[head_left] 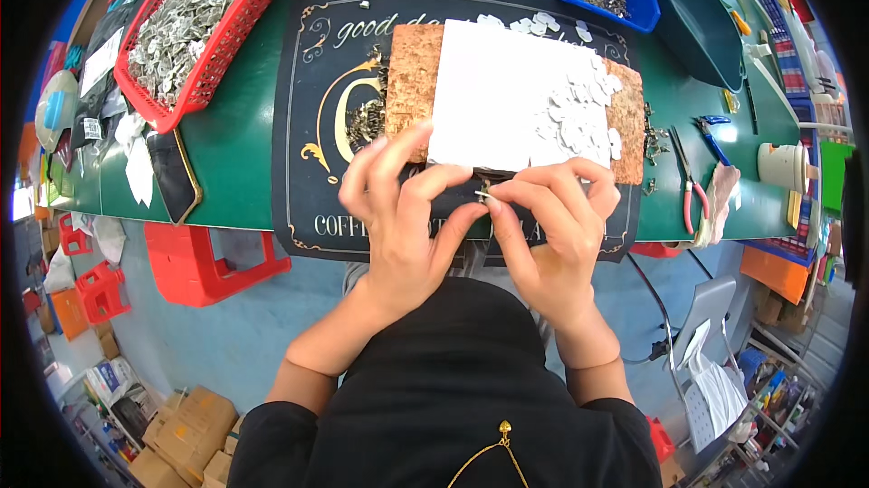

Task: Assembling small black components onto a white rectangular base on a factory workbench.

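Note:
In front of my chest, both hands come together at the near edge of a white board (pixel 480 94). My right hand (pixel 561 234) pinches a small thin white piece (pixel 483 195) between thumb and forefinger. Thumb and forefinger of my left hand (pixel 398 221) close in on the same spot from the other side; what they grip, perhaps a tiny brass-coloured metal part, is too small to make out. Several flat white pieces (pixel 579 108) lie scattered over the board's right side. The board rests on a cork slab (pixel 412 81), on a black printed mat (pixel 303 126).
A red basket (pixel 195 81) full of small pale pieces stands at left, near a dark pouch (pixel 174 176). Blue bins (pixel 625 8) of metal parts and a dark green tray (pixel 701 26) line the back. Red-handled pliers (pixel 692 198) and blue-handled pliers (pixel 713 139) lie at right.

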The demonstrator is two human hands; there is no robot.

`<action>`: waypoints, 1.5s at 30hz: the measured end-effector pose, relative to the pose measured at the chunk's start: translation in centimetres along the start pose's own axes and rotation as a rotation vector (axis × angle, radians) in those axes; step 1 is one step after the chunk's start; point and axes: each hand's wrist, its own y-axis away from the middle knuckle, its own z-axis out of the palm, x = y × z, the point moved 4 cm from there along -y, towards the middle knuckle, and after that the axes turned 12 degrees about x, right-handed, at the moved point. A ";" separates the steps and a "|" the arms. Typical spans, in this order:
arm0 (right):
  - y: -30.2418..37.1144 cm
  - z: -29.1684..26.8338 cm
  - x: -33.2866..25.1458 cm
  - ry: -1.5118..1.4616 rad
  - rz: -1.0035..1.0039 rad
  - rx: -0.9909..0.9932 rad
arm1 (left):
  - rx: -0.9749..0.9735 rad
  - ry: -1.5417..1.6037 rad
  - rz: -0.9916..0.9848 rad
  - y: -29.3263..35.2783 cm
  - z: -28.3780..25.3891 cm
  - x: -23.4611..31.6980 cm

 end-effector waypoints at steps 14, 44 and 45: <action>-0.9 0.9 1.1 -0.084 -0.048 0.052 | -0.101 -0.033 0.038 -0.9 1.4 -1.0; -0.7 1.6 0.8 -0.066 -0.137 0.218 | 0.165 -0.252 0.298 -1.1 1.9 -0.4; -0.8 1.5 0.8 -0.074 -0.132 0.216 | 0.148 -0.236 0.286 -0.9 2.0 -0.5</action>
